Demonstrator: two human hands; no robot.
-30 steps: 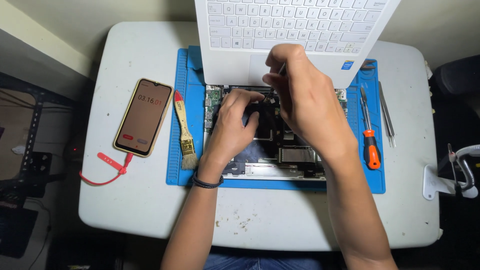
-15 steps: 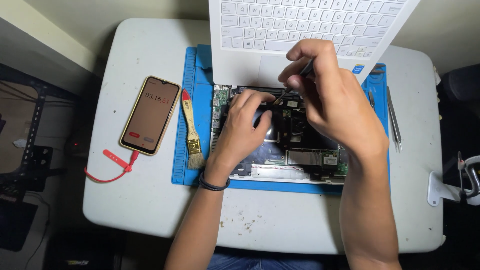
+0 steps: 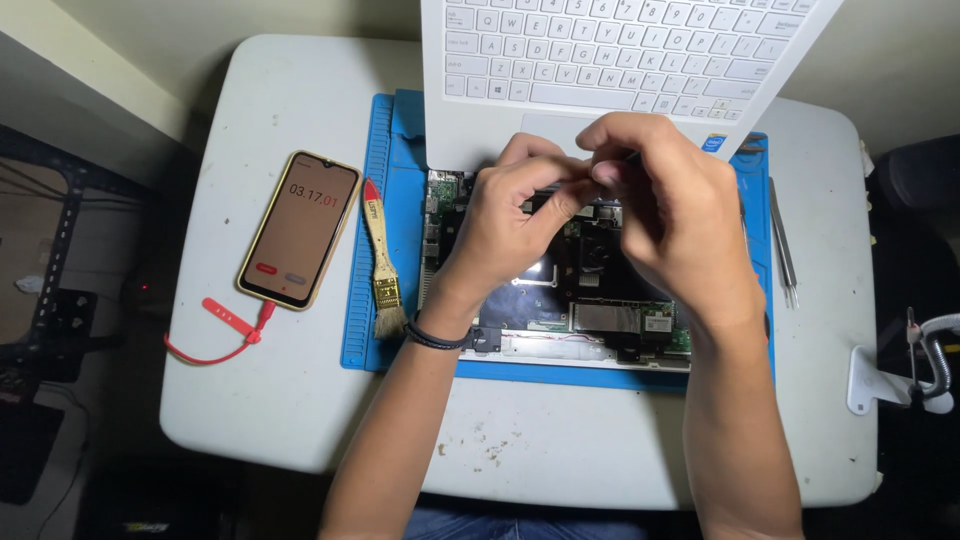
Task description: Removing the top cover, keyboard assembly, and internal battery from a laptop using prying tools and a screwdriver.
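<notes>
An opened laptop base [image 3: 600, 320] with its circuit board bare lies on a blue mat [image 3: 362, 300]. Its white keyboard half [image 3: 620, 50] is tilted up behind it. My left hand [image 3: 505, 225] and my right hand [image 3: 680, 230] hover over the board's far edge. Their fingertips meet and pinch a thin dark piece [image 3: 590, 180] between them; what it is I cannot tell. A dark band circles my left wrist. Much of the board's middle and right side is hidden under my hands.
On the white table [image 3: 300, 420] a phone [image 3: 298, 228] with a lit screen lies at the left, a red cable [image 3: 225, 330] plugged into it. A small paintbrush [image 3: 380, 260] lies on the mat's left edge. Metal tweezers [image 3: 780, 240] lie right of the mat, near a white clamp [image 3: 900, 385].
My left hand has lifted off the board and moved toward the far edge. My right hand has come down to meet it, fingertips now together.
</notes>
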